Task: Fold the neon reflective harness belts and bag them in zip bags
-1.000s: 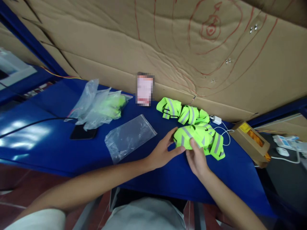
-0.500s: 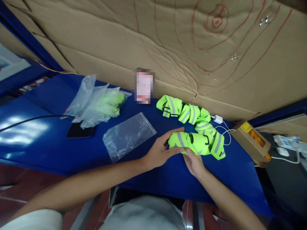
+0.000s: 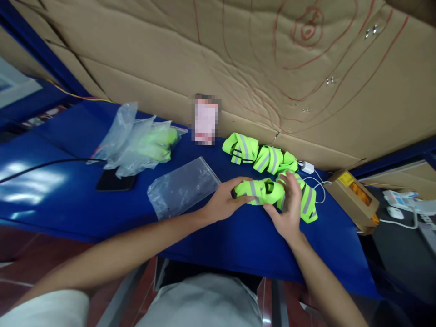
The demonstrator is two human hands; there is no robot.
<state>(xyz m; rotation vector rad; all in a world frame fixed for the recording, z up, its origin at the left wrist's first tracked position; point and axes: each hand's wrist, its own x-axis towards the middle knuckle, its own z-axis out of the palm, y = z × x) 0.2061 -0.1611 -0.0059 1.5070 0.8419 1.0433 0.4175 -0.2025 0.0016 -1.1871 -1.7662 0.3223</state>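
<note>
A folded bundle of neon yellow-green reflective strap (image 3: 259, 191), with a grey stripe, is between my two hands just above the blue table. My left hand (image 3: 227, 198) is closed on its left end, thumb in front and fingers behind. At the bundle's right end, my right hand (image 3: 289, 211) curves round it, thumb low and fingers raised at the back. More of the same strapping (image 3: 308, 203) lies right behind my right hand. Two other folded strap bundles, one on the left (image 3: 241, 148) and one beside it (image 3: 270, 159), rest near the cardboard wall.
A flat clear zip bag (image 3: 184, 187) lies left of my hands. Farther left, plastic bags (image 3: 143, 143) with neon material inside overlap a black phone-like slab (image 3: 115, 180). A blurred card (image 3: 205, 121) leans on the cardboard (image 3: 153, 59). At right are a white charger (image 3: 305, 167) and an open carton (image 3: 354, 200).
The bundle has been separated from the strapping at its right and looks more compact. My right hand has moved up and right from beneath it to its right end.
</note>
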